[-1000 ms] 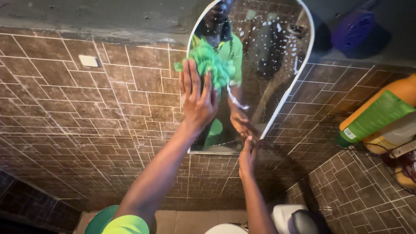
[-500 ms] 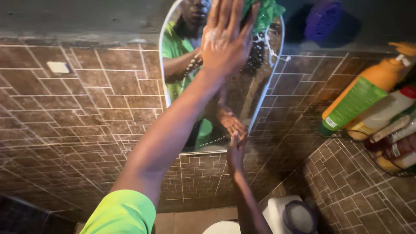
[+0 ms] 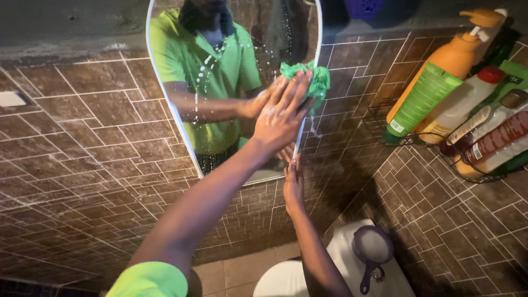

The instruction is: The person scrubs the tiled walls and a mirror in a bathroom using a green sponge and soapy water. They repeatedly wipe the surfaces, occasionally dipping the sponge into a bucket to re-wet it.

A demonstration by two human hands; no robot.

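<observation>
An arch-topped mirror (image 3: 275,27) with a white rim hangs on the brown tiled wall, with soapy drops and streaks on the glass. My left hand (image 3: 283,113) presses a green mesh scrubber (image 3: 309,78) flat against the mirror's right edge, fingers spread over it. Below it, my right hand (image 3: 293,184) reaches up and holds the mirror's lower right corner. A person in a green shirt is reflected in the glass.
A wire rack (image 3: 478,177) on the right wall holds an orange pump bottle (image 3: 440,71) and several other bottles. Below stands a white toilet tank (image 3: 346,258) with a dark round-headed tool (image 3: 373,247) on it. A white plate (image 3: 8,99) sits on the left wall.
My left hand has swept the scrubber from the mirror's left side up to its top and then down to the right edge. My right hand stays at the lower right corner.
</observation>
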